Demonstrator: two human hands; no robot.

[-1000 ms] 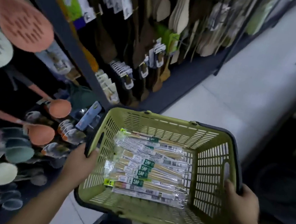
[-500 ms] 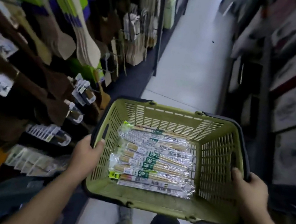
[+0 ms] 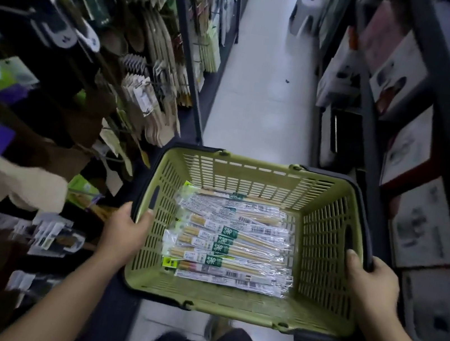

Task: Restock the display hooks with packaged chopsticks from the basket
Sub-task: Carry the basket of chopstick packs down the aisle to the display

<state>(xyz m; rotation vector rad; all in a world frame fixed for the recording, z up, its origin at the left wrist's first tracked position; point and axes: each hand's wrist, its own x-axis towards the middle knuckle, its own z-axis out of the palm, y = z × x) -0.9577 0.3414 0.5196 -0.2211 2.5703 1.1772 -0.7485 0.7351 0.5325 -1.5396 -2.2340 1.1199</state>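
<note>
SHOP AISLE: A person is carrying an olive-green slotted plastic basket (image 3: 246, 173) between the shelves, with the left hand (image 3: 122, 232) and the right hand (image 3: 369, 284) each gripping a short side of its dark-edged rim. Both thumbs are hooking over the rim into the basket, while the other fingers are curling beneath it, out of sight. Between the two sets of fingers, clear-wrapped packs of pale wooden chopsticks with green labels (image 3: 230, 249) are lying flat in a loose stack on the basket floor. They are running lengthwise from one hand toward the other, nearer the left fingers than the right.

Compared with a second ago, the grip is staying the same and the packs are lying as they were, but the surroundings are changing. The orange and grey ladles that were hanging beside the left fingers are gone from view. Pale wooden spatulas and spoons (image 3: 153, 91) are now hanging in rows beyond and to the left of the left fingers. The white tiled floor (image 3: 259, 96) is now running straight ahead of the basket, with a white plastic stool (image 3: 308, 9) standing at its far end. Outward of the right fingers, printed cardboard boxes (image 3: 424, 228) are lining dark shelving, too blurred to read.
</note>
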